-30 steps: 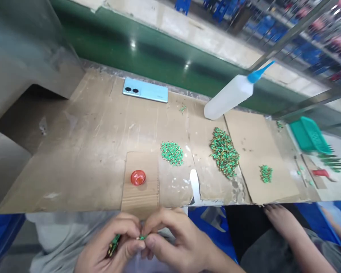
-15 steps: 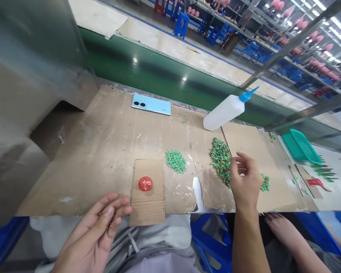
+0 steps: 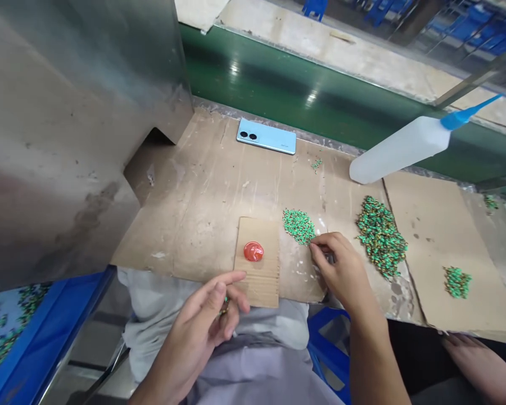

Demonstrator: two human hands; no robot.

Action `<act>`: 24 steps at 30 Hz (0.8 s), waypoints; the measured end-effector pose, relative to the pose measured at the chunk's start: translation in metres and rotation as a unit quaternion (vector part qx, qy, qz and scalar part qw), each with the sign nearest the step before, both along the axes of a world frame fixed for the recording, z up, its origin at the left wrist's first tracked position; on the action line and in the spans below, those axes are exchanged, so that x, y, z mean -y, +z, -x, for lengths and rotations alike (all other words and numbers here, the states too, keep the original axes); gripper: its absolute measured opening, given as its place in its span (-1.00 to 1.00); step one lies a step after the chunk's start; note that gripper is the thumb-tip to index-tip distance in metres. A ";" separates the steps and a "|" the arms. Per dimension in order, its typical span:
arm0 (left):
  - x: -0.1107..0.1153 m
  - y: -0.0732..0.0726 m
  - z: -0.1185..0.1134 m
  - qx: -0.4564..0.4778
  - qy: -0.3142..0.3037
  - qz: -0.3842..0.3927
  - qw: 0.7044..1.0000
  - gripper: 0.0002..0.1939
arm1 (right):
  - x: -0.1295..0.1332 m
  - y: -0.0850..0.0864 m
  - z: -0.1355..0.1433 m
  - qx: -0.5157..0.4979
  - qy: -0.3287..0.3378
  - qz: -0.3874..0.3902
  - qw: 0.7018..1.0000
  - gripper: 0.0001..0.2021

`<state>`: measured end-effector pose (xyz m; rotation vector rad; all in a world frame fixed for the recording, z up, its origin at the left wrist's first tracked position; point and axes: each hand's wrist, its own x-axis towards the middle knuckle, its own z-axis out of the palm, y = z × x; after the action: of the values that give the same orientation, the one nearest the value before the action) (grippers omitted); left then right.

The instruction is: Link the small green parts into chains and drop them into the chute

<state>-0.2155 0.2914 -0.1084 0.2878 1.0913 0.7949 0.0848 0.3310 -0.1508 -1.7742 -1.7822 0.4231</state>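
Note:
My left hand is half curled below a small cardboard piece, with a small green-and-gold piece showing between its fingers. On that cardboard lies a round, shiny red blob, close above my left fingertips. My right hand has thumb and forefinger brought together at the lower right edge of a small pile of green pieces. What the pinch holds, if anything, is too small to make out. Farther right lies a larger pile of green-and-gold pieces.
A pale blue phone lies at the back beside the green wall. A white squeeze bottle with a blue nozzle leans at back right. Another small green pile is on the right cardboard. Sheet metal borders the left; another person's hand rests lower right.
My right hand has moved left from the large pile to the edge of the smaller green pile. The view has swung left, and a green-and-gold piece now shows in my left fingers.

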 end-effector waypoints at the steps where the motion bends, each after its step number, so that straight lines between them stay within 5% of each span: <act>1: 0.001 -0.002 0.001 0.017 -0.005 -0.005 1.000 -0.38 | 0.000 0.000 0.000 -0.004 -0.003 0.000 1.000 -0.89; 6: 0.000 -0.003 0.005 0.070 -0.062 -0.013 0.996 -0.51 | 0.004 0.004 0.003 -0.034 -0.030 -0.022 0.999 -0.92; 15: 0.005 0.005 -0.005 0.027 -0.070 -0.047 0.996 -0.61 | 0.008 0.006 0.013 -0.089 -0.059 -0.073 0.992 -0.96; 24: 0.013 -0.012 -0.006 0.016 -0.121 -0.114 0.986 -0.65 | 0.002 0.005 0.010 -0.063 -0.060 -0.054 0.995 -0.86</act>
<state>-0.2095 0.2779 -0.1202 0.5873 0.9147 0.7044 0.0745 0.3290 -0.1458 -1.7286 -1.5735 0.3737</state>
